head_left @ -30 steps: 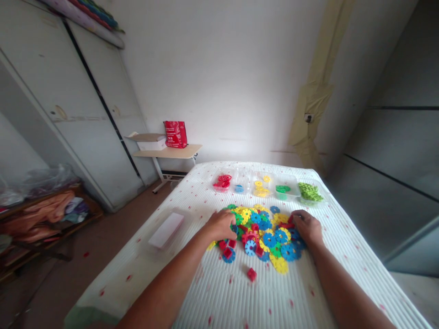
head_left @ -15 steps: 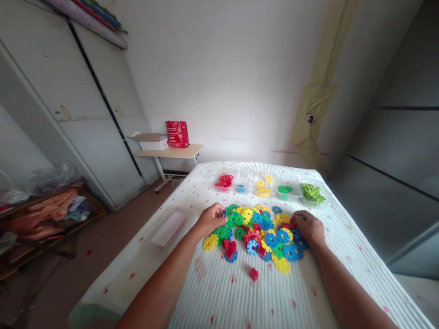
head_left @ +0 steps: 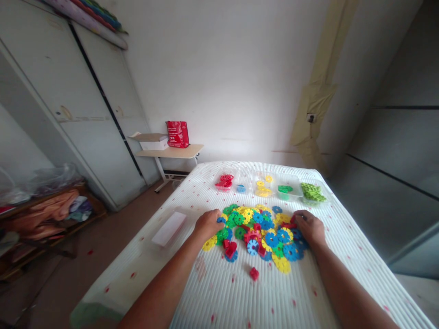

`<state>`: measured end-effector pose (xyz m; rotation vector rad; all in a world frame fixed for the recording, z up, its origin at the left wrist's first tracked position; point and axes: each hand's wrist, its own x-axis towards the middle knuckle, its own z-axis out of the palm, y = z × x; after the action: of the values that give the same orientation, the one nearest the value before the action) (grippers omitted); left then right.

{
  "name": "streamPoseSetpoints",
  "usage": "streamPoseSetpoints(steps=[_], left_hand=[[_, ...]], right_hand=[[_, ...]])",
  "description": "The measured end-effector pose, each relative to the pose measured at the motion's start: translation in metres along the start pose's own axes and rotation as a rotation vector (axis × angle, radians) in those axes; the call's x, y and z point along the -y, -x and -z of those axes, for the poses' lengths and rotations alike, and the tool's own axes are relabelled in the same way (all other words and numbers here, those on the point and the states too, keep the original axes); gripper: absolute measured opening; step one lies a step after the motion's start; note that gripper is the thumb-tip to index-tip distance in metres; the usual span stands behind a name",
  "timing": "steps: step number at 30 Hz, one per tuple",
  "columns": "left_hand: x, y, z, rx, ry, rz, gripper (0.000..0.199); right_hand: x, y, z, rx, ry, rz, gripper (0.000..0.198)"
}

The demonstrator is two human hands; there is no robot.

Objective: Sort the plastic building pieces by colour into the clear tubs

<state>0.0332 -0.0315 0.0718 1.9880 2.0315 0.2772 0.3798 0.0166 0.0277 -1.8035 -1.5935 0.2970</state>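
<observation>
A heap of flat, notched plastic discs in blue, green and yellow (head_left: 247,214), mixed with red plastic pieces, is spread on the table. My left hand (head_left: 207,224) is at the heap's left edge, its fingers closed on a blue notched disc (head_left: 221,220). At the right edge, my right hand (head_left: 311,226) has its fingertips pinched around a red plastic piece (head_left: 292,220); its full shape is hidden. A small red block (head_left: 254,273) lies by itself in front of the heap.
Behind the heap stand clear tubs with red pieces (head_left: 224,182), blue discs (head_left: 241,188), yellow discs (head_left: 263,191), green discs (head_left: 285,188) and light green pieces (head_left: 313,192). A clear container with a whitish panel (head_left: 169,229) lies left of my left arm.
My left hand has moved slightly down and left, and the blue disc at its fingertips now shows flatter. My right hand stays almost where it was.
</observation>
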Motion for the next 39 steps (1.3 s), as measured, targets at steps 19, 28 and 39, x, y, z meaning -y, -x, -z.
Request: streamPoseSetpoints(steps=[19,28,39], left_hand=[[-0.008,-0.016,0.005,0.03,-0.1,-0.035,0.024],[0.013,0.008,0.019,0.007,-0.05,-0.078,0.028],[-0.003,0.03,-0.002,-0.068,-0.3,-0.082,0.024]], right_hand=[[-0.001,-0.001,-0.002,-0.019,-0.008,-0.008,0.029],[0.0,-0.001,-0.002,-0.034,-0.014,-0.015,0.028],[0.003,0.0,0.002,-0.018,-0.009,-0.022,0.028]])
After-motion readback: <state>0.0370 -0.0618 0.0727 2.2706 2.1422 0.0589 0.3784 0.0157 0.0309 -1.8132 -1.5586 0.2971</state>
